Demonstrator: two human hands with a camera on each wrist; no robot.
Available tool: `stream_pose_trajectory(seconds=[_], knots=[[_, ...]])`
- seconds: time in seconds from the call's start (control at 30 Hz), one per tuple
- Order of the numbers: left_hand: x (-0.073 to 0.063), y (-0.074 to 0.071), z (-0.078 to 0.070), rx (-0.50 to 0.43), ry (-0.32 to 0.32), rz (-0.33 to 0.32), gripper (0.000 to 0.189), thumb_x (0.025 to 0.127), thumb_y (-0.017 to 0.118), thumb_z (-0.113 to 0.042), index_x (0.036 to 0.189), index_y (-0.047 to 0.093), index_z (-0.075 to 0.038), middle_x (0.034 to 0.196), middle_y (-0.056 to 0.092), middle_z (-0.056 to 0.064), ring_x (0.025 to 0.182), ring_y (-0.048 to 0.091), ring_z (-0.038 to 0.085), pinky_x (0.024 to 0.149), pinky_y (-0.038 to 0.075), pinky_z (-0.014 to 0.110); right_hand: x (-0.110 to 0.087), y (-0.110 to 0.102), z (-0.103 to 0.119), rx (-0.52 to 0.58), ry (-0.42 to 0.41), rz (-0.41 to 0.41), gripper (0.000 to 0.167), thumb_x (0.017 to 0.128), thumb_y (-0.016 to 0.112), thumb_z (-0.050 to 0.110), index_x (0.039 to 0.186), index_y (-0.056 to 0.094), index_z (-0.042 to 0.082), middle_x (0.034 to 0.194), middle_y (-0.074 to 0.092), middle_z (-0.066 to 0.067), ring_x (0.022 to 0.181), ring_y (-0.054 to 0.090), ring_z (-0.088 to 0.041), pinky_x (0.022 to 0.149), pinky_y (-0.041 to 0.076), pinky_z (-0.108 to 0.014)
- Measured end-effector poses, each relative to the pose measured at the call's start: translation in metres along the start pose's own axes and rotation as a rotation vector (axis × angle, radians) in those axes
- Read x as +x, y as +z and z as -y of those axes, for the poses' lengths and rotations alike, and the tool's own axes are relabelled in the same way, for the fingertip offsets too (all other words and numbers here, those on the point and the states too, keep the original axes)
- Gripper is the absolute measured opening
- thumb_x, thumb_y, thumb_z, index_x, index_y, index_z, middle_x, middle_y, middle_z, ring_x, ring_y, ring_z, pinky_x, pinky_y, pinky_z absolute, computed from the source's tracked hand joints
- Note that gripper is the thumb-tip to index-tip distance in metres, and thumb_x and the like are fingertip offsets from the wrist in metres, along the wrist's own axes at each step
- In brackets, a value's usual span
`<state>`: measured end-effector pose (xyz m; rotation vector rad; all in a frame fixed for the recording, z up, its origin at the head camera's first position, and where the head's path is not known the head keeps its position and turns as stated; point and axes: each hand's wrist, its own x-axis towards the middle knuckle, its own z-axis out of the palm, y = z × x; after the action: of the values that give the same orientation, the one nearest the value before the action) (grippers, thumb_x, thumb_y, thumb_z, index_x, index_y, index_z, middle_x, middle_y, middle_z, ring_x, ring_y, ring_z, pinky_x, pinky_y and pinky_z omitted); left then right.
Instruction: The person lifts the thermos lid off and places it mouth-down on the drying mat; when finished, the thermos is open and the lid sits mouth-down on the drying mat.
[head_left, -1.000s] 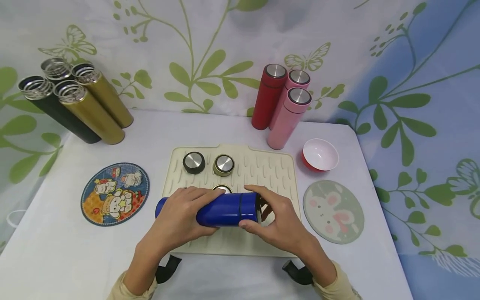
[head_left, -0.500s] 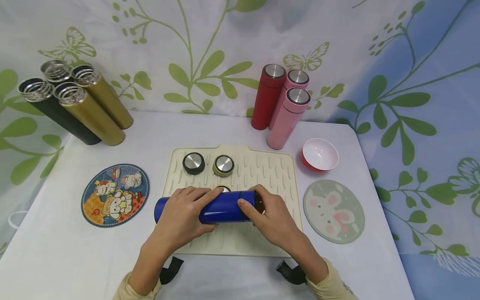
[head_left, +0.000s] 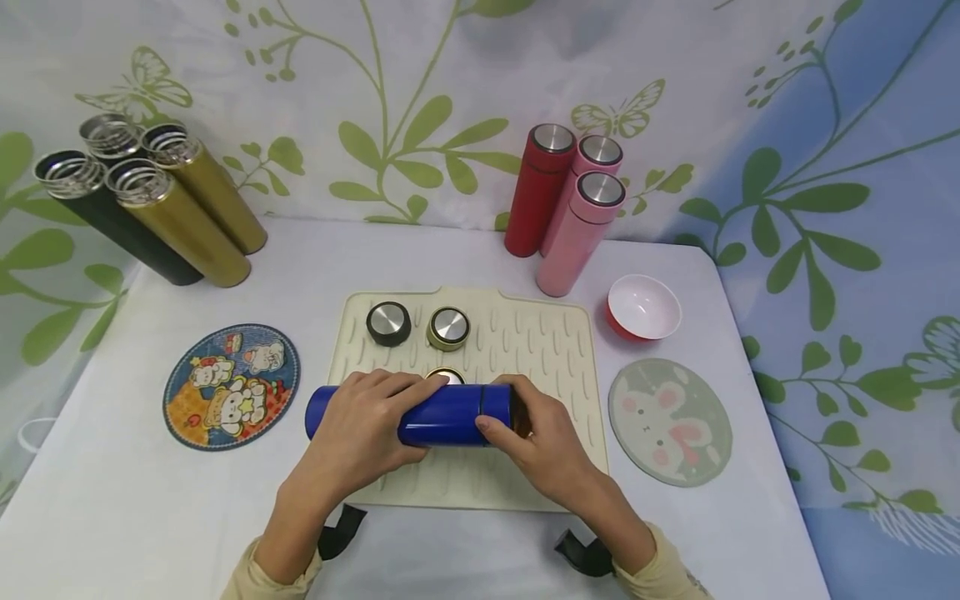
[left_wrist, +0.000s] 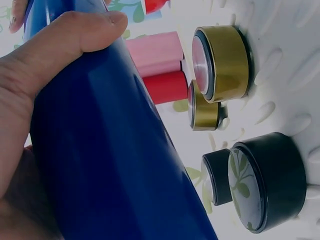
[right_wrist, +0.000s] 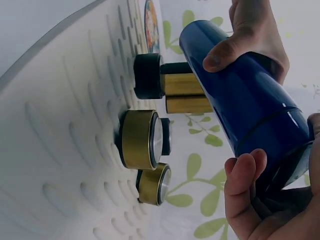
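A blue thermos lies sideways in both hands above a cream ribbed mat. My left hand grips its body near the base end, thumb along the side. At the other end my right hand holds the lid, fingers curled round it with the thumb on its side. The lid sits on the bottle with a thin dark seam. Detached lids stand on the mat: a black lid, a gold lid and another gold lid partly hidden. A further black lid shows in the left wrist view.
Lidless black and gold thermoses stand at the back left. A red thermos and two pink thermoses with lids stand at the back right. Nearby are a red-and-white bowl, a rabbit coaster and a colourful coaster.
My right hand has turned about the lid, its thumb moving from the lower edge up onto the side and then slightly down. The left hand keeps its grip; the thermos stays nearly in place.
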<state>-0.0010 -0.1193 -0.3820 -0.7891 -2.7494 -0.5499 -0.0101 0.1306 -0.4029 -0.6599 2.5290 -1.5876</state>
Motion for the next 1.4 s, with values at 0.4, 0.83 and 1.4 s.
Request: stream_pose_trajectory(seconds=[0.4,0.83,1.4], knots=[[0.002,-0.002,0.002,-0.028,0.007,0.0,0.085,0.054,0.099,-0.032,0.132,0.067,-0.019,0.113,0.071,0.004,0.104,0.066,0.028,0.093,0.049,0.052,0.0,-0.007,0.003,-0.095,-0.162,-0.006,0.051,0.088,0.079,0.029,0.13,0.054,0.014,0.099,0.06,0.005,0.073,0.056,-0.009,0.057,0.051,-0.028],[0.003,-0.002,0.003,-0.049,0.004,0.004,0.085,0.054,0.099,-0.032,0.132,0.067,-0.019,0.113,0.071,0.003,0.103,0.066,0.028,0.095,0.048,0.051,0.002,-0.013,0.004,-0.059,-0.278,0.039,0.06,0.086,0.081,0.031,0.138,0.053,0.017,0.118,0.06,-0.001,0.095,0.058,-0.016,0.056,0.054,-0.023],[-0.004,0.005,0.005,-0.145,-0.053,0.033,0.087,0.056,0.098,-0.034,0.135,0.065,-0.021,0.115,0.071,0.002,0.104,0.066,0.024,0.094,0.049,0.05,0.002,-0.007,0.005,-0.138,-0.628,-0.043,0.055,0.069,0.081,-0.011,0.118,0.066,0.01,0.134,0.05,-0.02,0.122,0.047,-0.034,0.085,0.051,-0.038]])
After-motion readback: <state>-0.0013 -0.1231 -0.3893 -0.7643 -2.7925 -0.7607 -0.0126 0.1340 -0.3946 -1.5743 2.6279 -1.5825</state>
